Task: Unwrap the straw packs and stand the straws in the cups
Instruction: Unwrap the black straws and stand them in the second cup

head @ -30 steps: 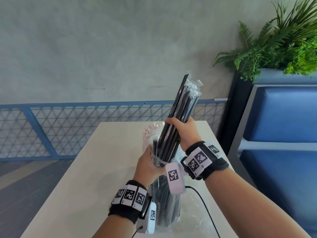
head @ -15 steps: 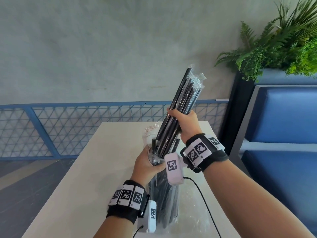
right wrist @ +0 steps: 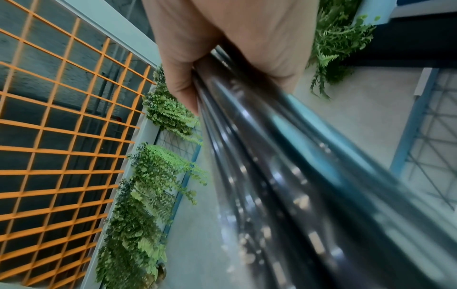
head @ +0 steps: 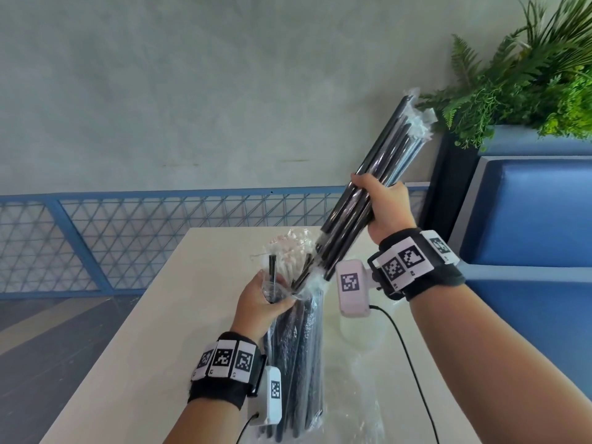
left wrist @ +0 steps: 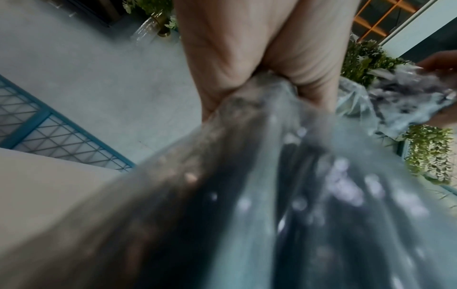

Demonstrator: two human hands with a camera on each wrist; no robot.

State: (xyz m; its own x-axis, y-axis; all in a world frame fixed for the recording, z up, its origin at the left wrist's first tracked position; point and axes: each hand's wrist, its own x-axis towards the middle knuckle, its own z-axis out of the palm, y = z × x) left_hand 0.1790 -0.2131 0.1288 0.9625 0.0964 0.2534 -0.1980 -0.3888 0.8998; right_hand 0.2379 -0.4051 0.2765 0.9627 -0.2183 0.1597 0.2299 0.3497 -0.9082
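Observation:
My right hand grips a bundle of black straws around its middle and holds it tilted up to the right; its lower ends hang just above the mouth of the pack. In the right wrist view the same hand wraps the glossy straws. My left hand grips the neck of a clear plastic straw pack that stands on the table with more black straws inside. Close up, the left hand bunches the crinkled plastic. A translucent white cup stands beside the pack, partly hidden by my right wrist camera.
A second pack of white and red straws stands behind the black pack. Loose clear wrapping lies on the pale table near the front. A blue bench and a planter stand at the right, a blue mesh rail behind.
My right hand has drawn the bundle of straws up and to the right, almost wholly out of the pack. My left hand has kept its grip on the pack's neck.

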